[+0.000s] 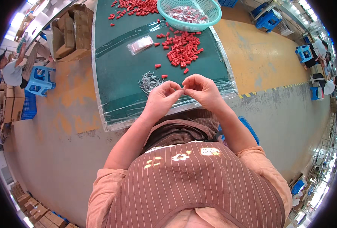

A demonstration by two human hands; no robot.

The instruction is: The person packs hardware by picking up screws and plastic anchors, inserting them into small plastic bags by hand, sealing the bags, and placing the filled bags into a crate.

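Over the near edge of the green-topped table [117, 72], my left hand [161, 98] and my right hand [204, 91] meet at the fingertips. Both are closed in a pinch, and whatever lies between the fingers is too small or hidden to make out. Just beyond my left hand is a pile of small silvery screws [149, 82], with a single red tapered plug [164, 76] beside it. Farther off spreads a heap of similar red plugs [184, 50]. A stack of clear plastic bags [140, 45] lies left of that heap.
A mint-green basket [216, 16] of small filled bags stands at the far end, near more red plugs [140, 6]. Cardboard boxes [83, 32] and a blue stool [41, 80] with a seated person are at the left. Other people sit far right near another blue stool [304, 53].
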